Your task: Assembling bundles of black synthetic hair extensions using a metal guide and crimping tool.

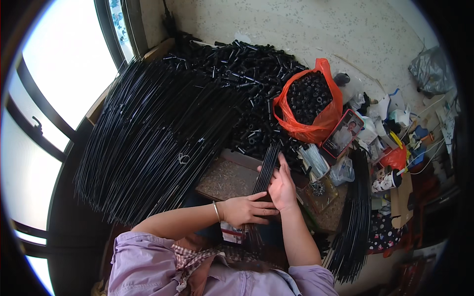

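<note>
A slim bundle of thin black rods (267, 170) runs from the heap of black parts down toward my lap. My right hand (282, 187) is around its upper part, palm turned toward it, thumb up along one side and fingertips showing at the other. My left hand (246, 210), with a bangle at the wrist, lies across the lower part of the bundle. Its fingers are stretched out and apart, reaching near my right wrist. Below that hand the rods (254, 239) show again, partly hidden.
A wide stack of long black rods (153, 138) spreads at left. Short black tubes (237, 64) are heaped behind. An orange bag (337, 106) holds black round parts, beside a phone (342, 133). More rods (353, 222) hang at right, near a patterned cup (386, 182) and clutter.
</note>
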Action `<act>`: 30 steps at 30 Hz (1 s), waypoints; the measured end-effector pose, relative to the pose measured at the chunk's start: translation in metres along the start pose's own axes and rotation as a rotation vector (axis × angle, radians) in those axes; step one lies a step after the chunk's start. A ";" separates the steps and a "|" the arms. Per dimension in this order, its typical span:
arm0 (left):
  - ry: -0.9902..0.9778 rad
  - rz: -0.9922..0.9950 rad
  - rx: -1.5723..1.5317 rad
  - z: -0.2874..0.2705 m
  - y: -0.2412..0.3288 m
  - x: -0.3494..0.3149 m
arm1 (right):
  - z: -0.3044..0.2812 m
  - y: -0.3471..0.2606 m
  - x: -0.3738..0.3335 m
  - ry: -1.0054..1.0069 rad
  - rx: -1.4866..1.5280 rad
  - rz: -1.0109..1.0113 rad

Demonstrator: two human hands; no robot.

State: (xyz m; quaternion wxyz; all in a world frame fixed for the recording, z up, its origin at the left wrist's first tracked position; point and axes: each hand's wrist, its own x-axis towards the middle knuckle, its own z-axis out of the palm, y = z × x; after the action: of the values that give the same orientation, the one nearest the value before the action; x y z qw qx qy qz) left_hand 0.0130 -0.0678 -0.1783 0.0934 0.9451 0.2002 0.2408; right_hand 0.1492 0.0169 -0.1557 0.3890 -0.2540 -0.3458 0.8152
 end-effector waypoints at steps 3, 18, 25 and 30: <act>0.033 -0.055 -0.014 0.004 0.001 0.002 | 0.008 -0.015 -0.003 0.202 -0.604 -0.386; 0.138 -0.131 -0.302 0.009 -0.006 -0.003 | 0.045 -0.044 -0.106 -0.474 -0.917 -0.411; 0.123 -0.286 -0.457 -0.026 0.013 0.010 | 0.061 -0.086 -0.106 -0.560 -0.973 -0.270; 0.411 -0.239 -0.729 -0.095 0.049 0.051 | 0.068 -0.104 -0.082 -0.738 -1.066 -0.509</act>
State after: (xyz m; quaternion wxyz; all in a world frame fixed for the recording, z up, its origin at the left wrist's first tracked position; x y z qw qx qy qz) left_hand 0.0232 -0.0827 -0.0620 0.4066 0.7528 0.2245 0.4664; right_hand 0.1969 -0.0270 -0.0218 0.2475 -0.0278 -0.8572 0.4507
